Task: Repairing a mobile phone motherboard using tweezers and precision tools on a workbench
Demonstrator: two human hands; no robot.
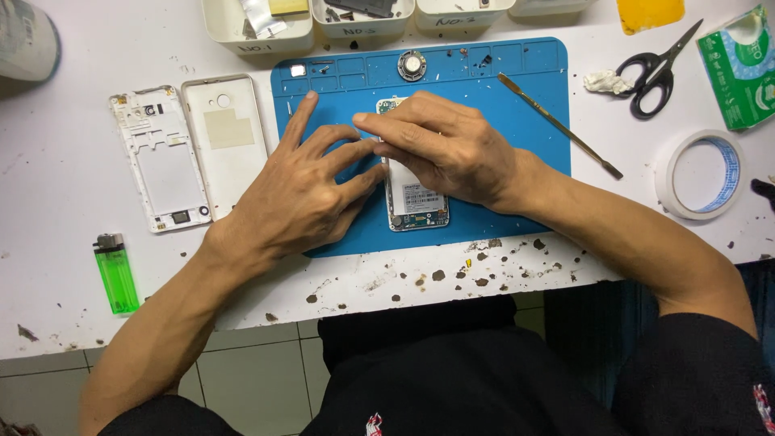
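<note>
Head view: the phone (415,198) lies opened at the mat's (533,89) centre, its frame (161,161) and back cover (228,137) already set off the mat's left edge. The right hand (448,145) covers the phone's upper half, fingers pinched on something hidden. The left hand (303,190) rests open beside it, fingertips touching.

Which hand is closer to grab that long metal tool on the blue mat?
Probably the right hand. It rests on the opened phone, on the same side as the metal tool. The left hand lies farther away, on the mat's left half.
</note>
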